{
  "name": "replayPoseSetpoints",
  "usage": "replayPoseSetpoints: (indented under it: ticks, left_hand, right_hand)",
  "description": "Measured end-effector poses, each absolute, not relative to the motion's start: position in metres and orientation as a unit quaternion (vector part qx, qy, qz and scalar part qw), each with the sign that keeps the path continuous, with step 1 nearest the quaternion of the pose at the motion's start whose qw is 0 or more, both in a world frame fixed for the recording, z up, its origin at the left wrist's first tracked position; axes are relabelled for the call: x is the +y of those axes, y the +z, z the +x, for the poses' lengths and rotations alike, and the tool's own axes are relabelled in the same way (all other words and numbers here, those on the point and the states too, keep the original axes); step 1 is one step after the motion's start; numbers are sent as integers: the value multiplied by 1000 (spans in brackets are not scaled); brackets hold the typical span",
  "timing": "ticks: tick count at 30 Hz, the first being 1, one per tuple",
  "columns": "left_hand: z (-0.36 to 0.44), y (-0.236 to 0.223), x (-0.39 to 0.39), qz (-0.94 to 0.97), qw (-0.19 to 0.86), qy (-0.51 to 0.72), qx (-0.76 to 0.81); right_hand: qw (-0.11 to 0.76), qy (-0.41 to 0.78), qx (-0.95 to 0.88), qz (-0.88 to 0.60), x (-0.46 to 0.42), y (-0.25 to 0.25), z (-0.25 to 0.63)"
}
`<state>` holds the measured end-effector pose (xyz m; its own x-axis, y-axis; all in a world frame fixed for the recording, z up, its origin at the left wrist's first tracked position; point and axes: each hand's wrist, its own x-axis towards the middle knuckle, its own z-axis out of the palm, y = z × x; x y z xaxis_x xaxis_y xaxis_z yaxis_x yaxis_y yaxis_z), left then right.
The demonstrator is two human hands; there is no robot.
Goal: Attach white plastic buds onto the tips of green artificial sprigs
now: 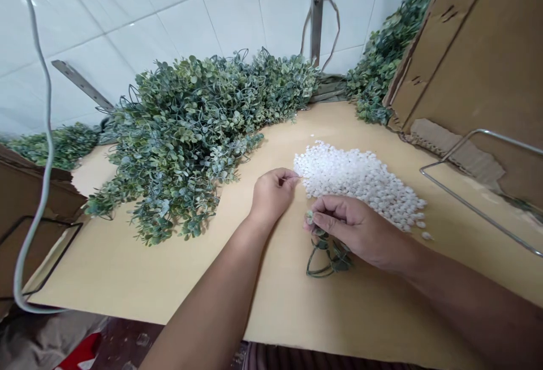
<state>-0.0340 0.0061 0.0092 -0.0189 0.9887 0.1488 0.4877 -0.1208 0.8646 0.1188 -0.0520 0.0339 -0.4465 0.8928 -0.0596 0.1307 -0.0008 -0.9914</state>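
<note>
My left hand is closed in a pinch at the near-left edge of a heap of small white beads on the tan tabletop; something tiny and white may be between its fingertips. My right hand is closed around a green artificial leaf sprig, whose looped stem and leaves hang out below the fingers. The two hands sit close together, just in front of the beads.
A big pile of green artificial foliage covers the table's back left, with more foliage at the back right. A cardboard box and a wire frame stand right. A white cable hangs left beside another box.
</note>
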Motion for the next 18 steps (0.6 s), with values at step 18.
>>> replayPoseSetpoints:
  ticks: [18]
  left_hand:
    - [-32, 46, -23, 478, 659, 433, 388]
  right_hand:
    - [428, 541, -566, -451, -44, 34, 126]
